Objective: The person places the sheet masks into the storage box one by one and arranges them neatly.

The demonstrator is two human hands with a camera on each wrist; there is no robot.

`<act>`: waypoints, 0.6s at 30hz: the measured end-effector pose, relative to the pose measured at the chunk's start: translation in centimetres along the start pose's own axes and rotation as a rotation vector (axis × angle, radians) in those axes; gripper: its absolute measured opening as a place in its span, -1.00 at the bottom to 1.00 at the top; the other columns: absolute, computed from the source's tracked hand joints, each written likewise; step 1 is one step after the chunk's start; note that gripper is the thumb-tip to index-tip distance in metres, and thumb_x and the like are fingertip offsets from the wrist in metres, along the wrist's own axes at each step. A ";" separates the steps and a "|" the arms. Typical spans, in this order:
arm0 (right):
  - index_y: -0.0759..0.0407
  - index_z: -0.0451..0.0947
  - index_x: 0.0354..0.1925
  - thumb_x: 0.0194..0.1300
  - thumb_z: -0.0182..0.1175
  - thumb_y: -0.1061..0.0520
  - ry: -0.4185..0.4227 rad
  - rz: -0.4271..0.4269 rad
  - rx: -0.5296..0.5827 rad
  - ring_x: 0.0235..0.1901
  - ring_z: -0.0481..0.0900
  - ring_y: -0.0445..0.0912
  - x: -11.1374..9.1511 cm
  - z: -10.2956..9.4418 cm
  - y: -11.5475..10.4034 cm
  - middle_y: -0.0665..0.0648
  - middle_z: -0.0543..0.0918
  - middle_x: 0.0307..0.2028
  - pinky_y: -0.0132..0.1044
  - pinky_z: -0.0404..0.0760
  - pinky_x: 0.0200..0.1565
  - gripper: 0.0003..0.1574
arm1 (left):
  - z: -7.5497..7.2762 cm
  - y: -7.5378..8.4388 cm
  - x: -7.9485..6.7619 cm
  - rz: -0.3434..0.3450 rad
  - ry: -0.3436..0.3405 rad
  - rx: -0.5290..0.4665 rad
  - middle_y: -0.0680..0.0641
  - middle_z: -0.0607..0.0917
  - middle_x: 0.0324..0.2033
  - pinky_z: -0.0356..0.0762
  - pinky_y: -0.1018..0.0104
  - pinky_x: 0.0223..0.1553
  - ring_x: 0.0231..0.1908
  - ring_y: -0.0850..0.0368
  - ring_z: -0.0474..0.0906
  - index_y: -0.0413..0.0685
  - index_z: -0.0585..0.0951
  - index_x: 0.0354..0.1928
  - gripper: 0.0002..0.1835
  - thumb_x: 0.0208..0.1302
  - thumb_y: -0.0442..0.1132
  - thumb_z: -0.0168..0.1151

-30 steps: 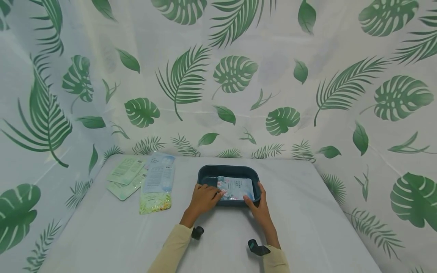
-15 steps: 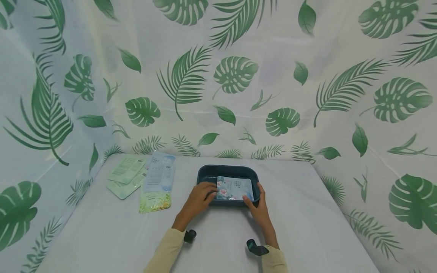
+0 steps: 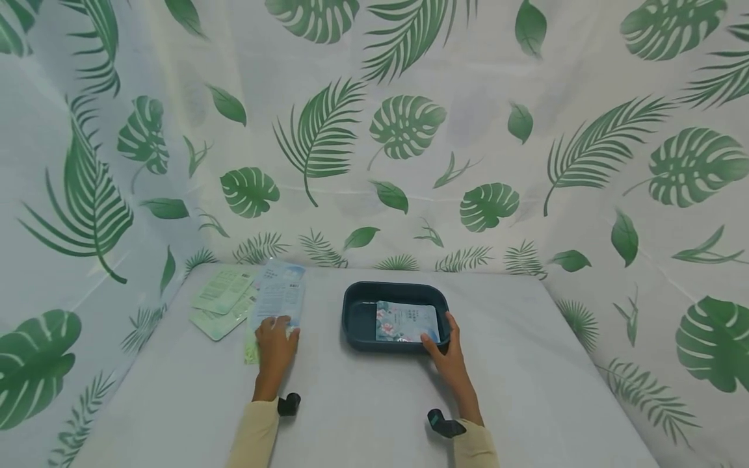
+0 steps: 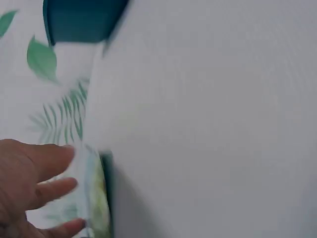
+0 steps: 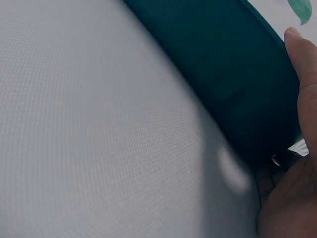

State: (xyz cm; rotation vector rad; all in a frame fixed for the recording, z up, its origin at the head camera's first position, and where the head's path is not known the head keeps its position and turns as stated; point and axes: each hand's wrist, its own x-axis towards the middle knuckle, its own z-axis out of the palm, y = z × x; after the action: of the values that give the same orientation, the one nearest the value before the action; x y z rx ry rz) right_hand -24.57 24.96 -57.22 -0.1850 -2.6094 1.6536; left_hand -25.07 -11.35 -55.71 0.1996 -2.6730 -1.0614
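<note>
A dark teal rectangular tub [image 3: 363, 344] stands in the middle of the table. Inside it, toward the right, lies a flat floral sachet [image 3: 406, 323]. My right hand [image 3: 449, 357] grips the tub's front right corner, thumb over the rim and fingers along the side. At the left, my left hand [image 3: 276, 344] is over a stack of flat packets, topped by a pale blue packet [image 3: 277, 296]. In the left wrist view its fingers [image 4: 54, 191] are spread beside the stack's edge; contact is unclear. A yellow-green packet [image 3: 250, 351] is mostly hidden under that hand.
Two pale green packets [image 3: 219, 302] overlap just left of the blue one. A white cloth covers the table [image 3: 363, 416]. Leaf-printed curtains [image 3: 409, 214] rise at its back and sides.
My left hand has left the tub and moved left to the packet stack. The right hand stays at the tub's corner, and the floral sachet lies still inside.
</note>
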 end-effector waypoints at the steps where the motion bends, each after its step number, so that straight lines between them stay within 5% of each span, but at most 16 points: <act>1: -0.26 -0.29 0.54 0.34 0.18 -0.23 0.001 0.000 -0.001 0.55 -0.25 0.19 0.0 0.0 0.0 0.16 -0.20 0.57 0.31 -0.13 0.41 0.09 | -0.4 -0.6 -0.2 -0.048 -0.027 0.023 -0.50 0.26 0.25 0.10 -0.32 0.22 0.27 -0.45 0.10 -0.37 0.46 0.18 -0.52 0.31 -0.24 0.25; 3: -0.26 -0.28 0.54 0.33 0.18 -0.24 0.003 -0.003 0.001 0.55 -0.25 0.19 0.0 -0.1 0.0 0.16 -0.19 0.57 0.31 -0.13 0.41 0.09 | -1.1 -1.7 -0.6 -0.134 -0.097 0.044 -0.50 0.05 0.34 -0.04 -0.41 0.23 0.33 -0.48 -0.09 -0.33 0.33 0.31 -0.39 0.33 -0.16 0.25; 7: -0.25 -0.28 0.54 0.32 0.19 -0.25 0.011 -0.014 0.002 0.55 -0.25 0.19 0.0 -0.3 -0.2 0.16 -0.19 0.57 0.30 -0.13 0.42 0.10 | -2.0 -2.9 -0.8 -0.173 -0.184 0.058 -0.50 -0.20 0.41 -0.21 -0.47 0.25 0.39 -0.49 -0.32 -0.26 0.11 0.45 -0.19 0.33 -0.05 0.24; 18: -0.22 -0.26 0.54 0.32 0.20 -0.24 0.016 -0.017 0.001 0.54 -0.23 0.23 0.0 0.0 0.2 0.21 -0.17 0.56 0.33 -0.12 0.40 0.10 | -2.8 -3.7 -1.0 -0.195 -0.164 0.060 -0.48 -0.21 0.44 -0.22 -0.47 0.24 0.40 -0.49 -0.32 -0.27 0.02 0.47 -0.06 0.26 -0.01 0.32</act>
State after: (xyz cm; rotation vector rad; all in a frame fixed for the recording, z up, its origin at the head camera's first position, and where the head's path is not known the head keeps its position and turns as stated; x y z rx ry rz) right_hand -24.56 25.10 -57.40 -0.1741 -2.5914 1.6412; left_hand -23.22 -15.65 -56.51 0.4092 -2.8827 -1.0970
